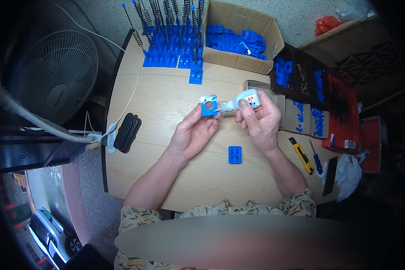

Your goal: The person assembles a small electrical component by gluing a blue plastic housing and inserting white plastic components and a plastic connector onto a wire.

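Note:
My left hand (pixel 194 128) grips a small square blue plastic plate (pixel 209 110) with a round hole in its middle, held up above the table. In my right hand (pixel 262 118) is a small white glue bottle (pixel 245 99), tilted so that its nozzle points left at the plate's lower right edge. Whether the nozzle touches the plate, I cannot tell. Below and between my hands, a blue plastic base piece (pixel 235 155) lies on the wooden table (pixel 202 175).
Blue bases with black springs (pixel 166 54) stand at the back, beside a cardboard box (pixel 243 63) of blue parts. At right are parts trays (pixel 301 118), a yellow utility knife (pixel 301 155), a screwdriver (pixel 316 157) and a dark phone-like slab (pixel 330 176). A black case (pixel 128 133) and fan (pixel 60 78) are left.

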`<state>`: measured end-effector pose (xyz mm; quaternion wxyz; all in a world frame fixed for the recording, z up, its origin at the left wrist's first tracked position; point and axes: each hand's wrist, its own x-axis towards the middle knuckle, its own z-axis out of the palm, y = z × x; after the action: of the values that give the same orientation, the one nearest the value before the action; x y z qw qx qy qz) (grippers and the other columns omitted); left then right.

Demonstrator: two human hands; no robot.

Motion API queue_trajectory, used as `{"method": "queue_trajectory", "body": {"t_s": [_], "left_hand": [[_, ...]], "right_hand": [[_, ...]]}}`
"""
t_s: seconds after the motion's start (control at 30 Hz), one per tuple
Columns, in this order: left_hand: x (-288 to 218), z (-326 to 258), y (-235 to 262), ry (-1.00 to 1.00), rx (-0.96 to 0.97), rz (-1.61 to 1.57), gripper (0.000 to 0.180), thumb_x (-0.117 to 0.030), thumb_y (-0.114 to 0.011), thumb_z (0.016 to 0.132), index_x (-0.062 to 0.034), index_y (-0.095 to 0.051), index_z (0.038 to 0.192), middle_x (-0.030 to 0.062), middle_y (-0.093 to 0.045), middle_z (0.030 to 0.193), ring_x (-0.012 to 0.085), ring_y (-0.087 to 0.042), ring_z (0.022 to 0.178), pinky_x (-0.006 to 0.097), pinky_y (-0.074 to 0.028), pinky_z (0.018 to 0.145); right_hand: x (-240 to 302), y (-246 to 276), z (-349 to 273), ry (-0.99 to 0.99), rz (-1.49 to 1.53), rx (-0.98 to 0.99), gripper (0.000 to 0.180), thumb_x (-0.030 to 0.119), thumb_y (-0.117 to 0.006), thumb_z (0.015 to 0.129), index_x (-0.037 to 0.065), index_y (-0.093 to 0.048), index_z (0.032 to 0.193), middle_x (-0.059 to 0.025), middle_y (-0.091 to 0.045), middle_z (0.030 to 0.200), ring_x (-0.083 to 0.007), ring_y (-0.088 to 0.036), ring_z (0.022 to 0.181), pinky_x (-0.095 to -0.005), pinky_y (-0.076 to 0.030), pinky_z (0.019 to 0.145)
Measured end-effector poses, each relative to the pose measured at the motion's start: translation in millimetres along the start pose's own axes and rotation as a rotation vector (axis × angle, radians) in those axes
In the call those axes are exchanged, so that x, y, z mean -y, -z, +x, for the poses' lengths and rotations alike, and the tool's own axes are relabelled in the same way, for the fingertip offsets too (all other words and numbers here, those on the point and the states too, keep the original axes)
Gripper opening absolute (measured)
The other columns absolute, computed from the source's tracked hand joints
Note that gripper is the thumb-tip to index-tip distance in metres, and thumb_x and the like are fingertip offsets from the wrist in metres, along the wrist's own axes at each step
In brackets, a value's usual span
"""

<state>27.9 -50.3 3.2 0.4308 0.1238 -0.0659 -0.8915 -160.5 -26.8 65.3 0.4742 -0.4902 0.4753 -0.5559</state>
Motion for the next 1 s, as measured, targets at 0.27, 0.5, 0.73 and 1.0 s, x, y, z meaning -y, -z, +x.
{"method": "queue_trajectory", "body": {"t_s": [0.27, 0.5, 0.73, 1.0], "left_hand": [[-0.1, 0.5, 2.2, 0.007, -0.011, -0.045, 0.039, -0.024, -0.055, 0.101, -0.0010, -0.049, 0.131, 0.0167, -0.056, 0.127, 0.0224, -0.058, 0.111, 0.034, -0.049, 0.098], [-0.3, 0.0, 4.2, 0.025, 0.053, -0.068, 0.039, -0.022, -0.055, 0.100, -0.0018, -0.049, 0.132, 0.0155, -0.056, 0.126, 0.0222, -0.059, 0.111, 0.034, -0.048, 0.099], [0.8, -1.1, 1.0, 0.035, 0.052, -0.007, 0.042, -0.022, -0.055, 0.100, 0.0006, -0.046, 0.135, 0.0125, -0.058, 0.122, 0.0203, -0.058, 0.110, 0.032, -0.048, 0.099], [1.7, -1.1, -1.9, 0.028, 0.010, 0.013, 0.044, -0.021, -0.056, 0.100, 0.0008, -0.045, 0.137, 0.0110, -0.058, 0.119, 0.0191, -0.058, 0.108, 0.032, -0.048, 0.098]], "right_hand": [[4.7, 4.6, 3.2, -0.038, 0.032, -0.021, 0.020, 0.018, -0.059, 0.099, -0.001, -0.054, 0.100, -0.0053, -0.061, 0.074, -0.0035, -0.053, 0.058, -0.0180, -0.042, 0.049], [4.8, 3.1, 2.7, -0.050, 0.090, -0.030, 0.022, 0.020, -0.059, 0.099, -0.002, -0.055, 0.099, -0.0053, -0.061, 0.072, -0.0034, -0.051, 0.055, -0.0180, -0.041, 0.048], [1.7, -5.4, -3.8, -0.027, 0.068, 0.021, 0.022, 0.016, -0.061, 0.098, -0.003, -0.053, 0.105, -0.0059, -0.062, 0.079, -0.0051, -0.058, 0.065, -0.0190, -0.045, 0.052], [-2.3, -9.5, -5.7, -0.012, 0.051, 0.023, 0.022, 0.014, -0.062, 0.097, -0.004, -0.053, 0.107, -0.0072, -0.064, 0.089, -0.0070, -0.062, 0.072, -0.0200, -0.049, 0.058]]}}
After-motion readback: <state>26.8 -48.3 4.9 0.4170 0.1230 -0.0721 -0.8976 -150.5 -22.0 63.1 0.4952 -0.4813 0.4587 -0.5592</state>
